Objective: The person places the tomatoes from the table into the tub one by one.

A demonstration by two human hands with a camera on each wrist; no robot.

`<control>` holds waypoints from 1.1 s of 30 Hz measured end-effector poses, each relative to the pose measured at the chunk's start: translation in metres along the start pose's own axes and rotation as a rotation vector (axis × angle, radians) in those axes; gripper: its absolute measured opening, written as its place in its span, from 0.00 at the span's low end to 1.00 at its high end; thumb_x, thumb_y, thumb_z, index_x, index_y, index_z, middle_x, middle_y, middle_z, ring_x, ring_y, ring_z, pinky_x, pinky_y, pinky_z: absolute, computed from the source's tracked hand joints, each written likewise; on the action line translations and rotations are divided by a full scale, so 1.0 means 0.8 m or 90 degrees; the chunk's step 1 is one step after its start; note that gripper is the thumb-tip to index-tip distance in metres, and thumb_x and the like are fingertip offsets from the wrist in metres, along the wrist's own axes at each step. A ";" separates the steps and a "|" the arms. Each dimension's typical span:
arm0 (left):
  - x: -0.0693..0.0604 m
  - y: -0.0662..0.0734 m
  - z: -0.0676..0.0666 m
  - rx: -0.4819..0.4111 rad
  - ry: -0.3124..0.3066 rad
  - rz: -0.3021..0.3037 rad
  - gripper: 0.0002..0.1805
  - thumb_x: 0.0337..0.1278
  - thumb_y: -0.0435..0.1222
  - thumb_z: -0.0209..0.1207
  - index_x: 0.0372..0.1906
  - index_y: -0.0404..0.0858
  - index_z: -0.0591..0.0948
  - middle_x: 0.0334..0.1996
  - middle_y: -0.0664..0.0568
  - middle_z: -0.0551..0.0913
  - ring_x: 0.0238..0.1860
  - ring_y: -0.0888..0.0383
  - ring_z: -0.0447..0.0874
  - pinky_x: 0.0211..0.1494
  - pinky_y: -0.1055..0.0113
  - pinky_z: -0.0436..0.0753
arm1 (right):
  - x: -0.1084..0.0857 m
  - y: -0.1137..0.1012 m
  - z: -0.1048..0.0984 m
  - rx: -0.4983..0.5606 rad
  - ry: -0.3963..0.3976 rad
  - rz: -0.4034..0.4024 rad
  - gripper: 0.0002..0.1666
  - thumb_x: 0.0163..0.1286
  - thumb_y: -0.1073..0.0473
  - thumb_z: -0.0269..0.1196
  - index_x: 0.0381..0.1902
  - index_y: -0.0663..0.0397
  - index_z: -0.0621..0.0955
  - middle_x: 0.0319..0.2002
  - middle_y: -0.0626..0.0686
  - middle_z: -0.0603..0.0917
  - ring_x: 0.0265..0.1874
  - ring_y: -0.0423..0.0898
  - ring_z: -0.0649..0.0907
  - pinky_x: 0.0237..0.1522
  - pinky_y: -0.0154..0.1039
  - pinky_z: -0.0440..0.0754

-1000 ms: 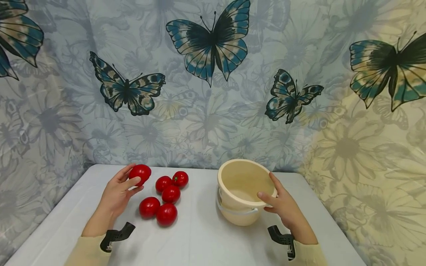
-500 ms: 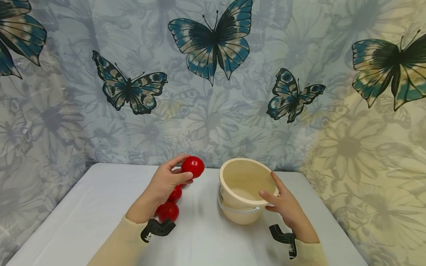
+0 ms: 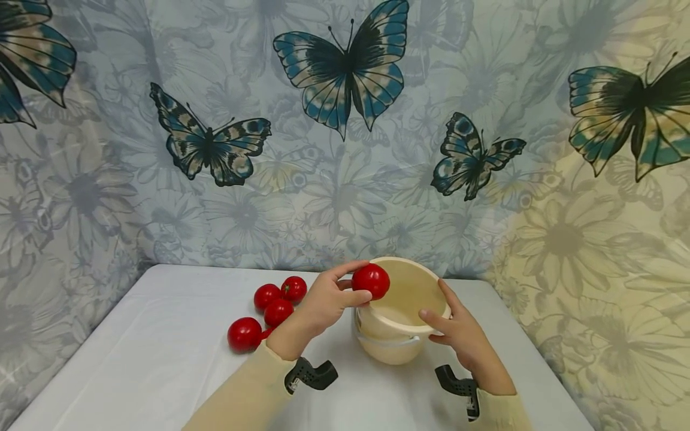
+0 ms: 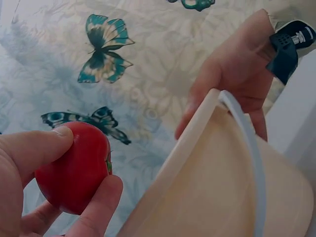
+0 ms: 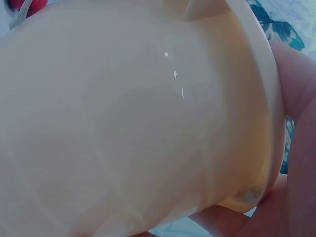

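Observation:
Between thumb and fingers, my left hand [image 3: 323,301] holds a red tomato [image 3: 371,281] at the left rim of a cream bucket [image 3: 393,350]. The left wrist view shows the tomato [image 4: 74,168] from the side, with a bit of green stem on it. My right hand [image 3: 462,332] grips the bucket's right rim, thumb over the inside edge and fingers outside. The bucket stands on the table with its pale handle [image 3: 390,342] hanging down in front. Its inside wall shows in the head view; its bottom is hidden.
Several more tomatoes [image 3: 278,312] lie in a group left of the bucket, one partly covered by my left forearm. A white cloth covers the table [image 3: 135,359]. Behind it hangs a fabric backdrop with butterflies [image 3: 347,66].
My left hand has carried the tomato rightward from the left of the group, over the other tomatoes, to the bucket's rim. The right hand and bucket have stayed nearly still.

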State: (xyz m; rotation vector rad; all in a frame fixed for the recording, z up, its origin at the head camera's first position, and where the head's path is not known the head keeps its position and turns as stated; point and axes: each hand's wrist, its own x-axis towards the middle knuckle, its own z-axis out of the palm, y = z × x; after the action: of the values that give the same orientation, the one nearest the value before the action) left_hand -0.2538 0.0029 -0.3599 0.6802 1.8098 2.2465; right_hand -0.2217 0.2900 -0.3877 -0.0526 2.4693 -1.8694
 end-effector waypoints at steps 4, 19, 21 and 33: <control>0.007 -0.007 0.016 -0.013 -0.008 -0.012 0.31 0.58 0.25 0.66 0.68 0.37 0.75 0.59 0.43 0.75 0.45 0.48 0.85 0.47 0.56 0.86 | 0.002 0.002 0.001 -0.003 0.006 0.001 0.57 0.70 0.54 0.67 0.81 0.42 0.41 0.77 0.67 0.44 0.63 0.68 0.70 0.49 0.64 0.80; 0.019 -0.007 0.040 0.035 0.029 -0.078 0.30 0.57 0.27 0.68 0.66 0.43 0.78 0.54 0.44 0.79 0.43 0.51 0.85 0.43 0.58 0.87 | 0.002 0.002 0.001 -0.008 0.004 -0.001 0.57 0.71 0.54 0.66 0.81 0.42 0.41 0.77 0.66 0.44 0.63 0.69 0.70 0.49 0.64 0.80; 0.018 -0.005 0.042 0.071 0.039 -0.081 0.30 0.57 0.28 0.69 0.66 0.45 0.78 0.53 0.45 0.80 0.42 0.52 0.85 0.42 0.59 0.87 | 0.002 0.002 0.001 -0.007 0.003 -0.004 0.57 0.71 0.54 0.66 0.81 0.42 0.41 0.77 0.66 0.44 0.63 0.69 0.70 0.49 0.64 0.80; 0.014 -0.006 0.042 0.089 0.039 -0.070 0.33 0.54 0.26 0.69 0.66 0.50 0.78 0.70 0.44 0.67 0.65 0.46 0.72 0.46 0.59 0.86 | 0.002 0.004 0.001 -0.005 0.003 -0.006 0.57 0.71 0.55 0.66 0.81 0.42 0.40 0.77 0.67 0.43 0.64 0.70 0.69 0.49 0.65 0.80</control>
State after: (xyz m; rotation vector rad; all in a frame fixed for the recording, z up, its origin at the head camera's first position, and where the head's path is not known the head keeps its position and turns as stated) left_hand -0.2493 0.0384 -0.3565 0.5245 1.9960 2.1090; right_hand -0.2232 0.2902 -0.3909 -0.0602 2.4835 -1.8655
